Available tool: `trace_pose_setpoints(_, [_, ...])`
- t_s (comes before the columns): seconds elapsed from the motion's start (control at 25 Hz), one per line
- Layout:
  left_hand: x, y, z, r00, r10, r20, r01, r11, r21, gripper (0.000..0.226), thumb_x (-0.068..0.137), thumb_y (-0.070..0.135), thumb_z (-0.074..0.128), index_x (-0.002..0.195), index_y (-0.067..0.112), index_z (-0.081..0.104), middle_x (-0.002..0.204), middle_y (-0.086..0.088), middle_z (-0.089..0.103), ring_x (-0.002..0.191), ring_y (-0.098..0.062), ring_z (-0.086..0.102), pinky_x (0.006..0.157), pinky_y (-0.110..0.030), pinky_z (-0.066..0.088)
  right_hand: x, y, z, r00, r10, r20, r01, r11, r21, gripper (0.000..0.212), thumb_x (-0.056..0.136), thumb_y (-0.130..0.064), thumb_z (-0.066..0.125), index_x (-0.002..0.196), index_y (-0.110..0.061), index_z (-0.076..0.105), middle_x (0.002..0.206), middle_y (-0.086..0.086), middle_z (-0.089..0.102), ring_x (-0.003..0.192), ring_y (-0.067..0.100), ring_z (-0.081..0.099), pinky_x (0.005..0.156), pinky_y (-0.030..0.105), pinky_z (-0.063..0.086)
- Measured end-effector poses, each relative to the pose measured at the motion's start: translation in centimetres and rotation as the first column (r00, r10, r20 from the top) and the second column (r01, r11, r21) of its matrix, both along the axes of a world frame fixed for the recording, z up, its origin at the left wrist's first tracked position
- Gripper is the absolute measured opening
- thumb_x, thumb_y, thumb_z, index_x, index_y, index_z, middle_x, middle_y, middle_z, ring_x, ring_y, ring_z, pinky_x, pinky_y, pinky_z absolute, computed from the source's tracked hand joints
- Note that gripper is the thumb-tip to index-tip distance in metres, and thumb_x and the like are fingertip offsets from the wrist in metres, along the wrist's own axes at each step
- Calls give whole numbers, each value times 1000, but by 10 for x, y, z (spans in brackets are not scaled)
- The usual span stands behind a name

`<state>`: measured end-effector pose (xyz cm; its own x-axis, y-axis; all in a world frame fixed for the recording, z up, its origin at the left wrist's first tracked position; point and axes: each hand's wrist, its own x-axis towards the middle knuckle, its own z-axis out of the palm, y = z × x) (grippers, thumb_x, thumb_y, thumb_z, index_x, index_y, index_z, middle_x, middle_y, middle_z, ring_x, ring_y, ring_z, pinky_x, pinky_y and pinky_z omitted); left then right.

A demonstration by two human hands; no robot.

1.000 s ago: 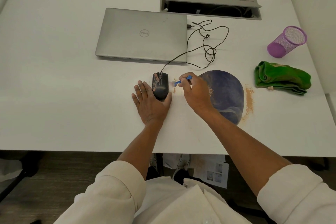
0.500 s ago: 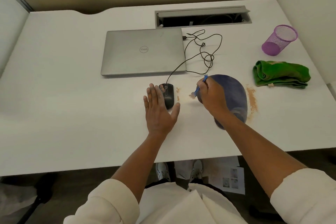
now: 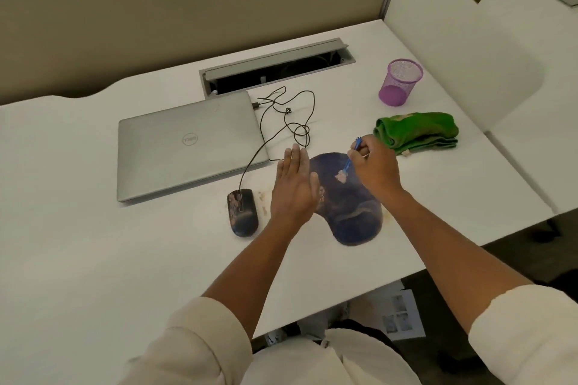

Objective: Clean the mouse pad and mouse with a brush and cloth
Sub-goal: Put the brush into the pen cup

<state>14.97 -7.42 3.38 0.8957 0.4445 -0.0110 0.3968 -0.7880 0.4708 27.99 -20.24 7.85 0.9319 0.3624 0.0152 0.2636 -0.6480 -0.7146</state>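
Observation:
A dark blue mouse pad (image 3: 350, 212) with a wrist rest lies mid-desk, smeared with tan dust. My right hand (image 3: 375, 169) is shut on a small blue brush (image 3: 350, 159), whose bristles touch the pad's upper part. My left hand (image 3: 294, 187) is flat and open with fingers together, over the pad's left edge. The black wired mouse (image 3: 242, 212), streaked with dust, sits free to the left of that hand. A folded green cloth (image 3: 417, 131) lies to the right, beyond my right hand.
A shut silver laptop (image 3: 187, 147) lies at the back left, with the mouse cable (image 3: 291, 122) looped beside it. A purple mesh cup (image 3: 400, 81) stands behind the cloth. An open cable tray (image 3: 275, 69) is at the back. Dust specks (image 3: 262, 197) lie between mouse and pad.
My left hand left the mouse and shifted right to the pad's edge. My right hand carried the brush from the dust beside the mouse onto the pad. The camera tilted up.

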Motion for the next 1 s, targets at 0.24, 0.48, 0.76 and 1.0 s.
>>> trace_pose_setpoints(0.24, [92,-12,-7,982,-104,-155,95,994,-62,59,110,30,26,162,6,11,171,-12,4,158,-26,-2,128,-38,0,68,-11,2,1000,-17,-15,18,999,31,21,91,-20,65,111,-17,60,82,-3,62,79,21,62,71,36,51])
trace_pose_setpoints(0.48, [180,-10,-24,948,-146,-283,127,988,-83,63,110,28,31,161,1,8,170,-18,0,157,-32,-1,127,-42,4,161,-27,20,989,-36,144,25,997,76,36,94,-20,64,130,-19,58,86,-4,64,80,14,62,73,31,53])
trace_pose_setpoints(0.76, [238,-3,-45,953,-70,-293,59,997,-46,76,108,47,29,160,9,-13,167,-13,-24,155,-27,-22,125,-40,-14,262,-28,49,967,-73,242,40,989,140,36,97,-17,54,133,-23,62,93,4,69,83,17,65,78,34,56])
trace_pose_setpoints(1.0, [249,-6,-57,971,-1,-239,20,997,77,75,107,50,22,161,11,-14,167,-15,-23,154,-30,-23,125,-43,-16,315,-13,48,955,-17,296,8,1000,30,38,98,-20,54,135,-25,60,108,5,72,97,20,68,86,38,56])
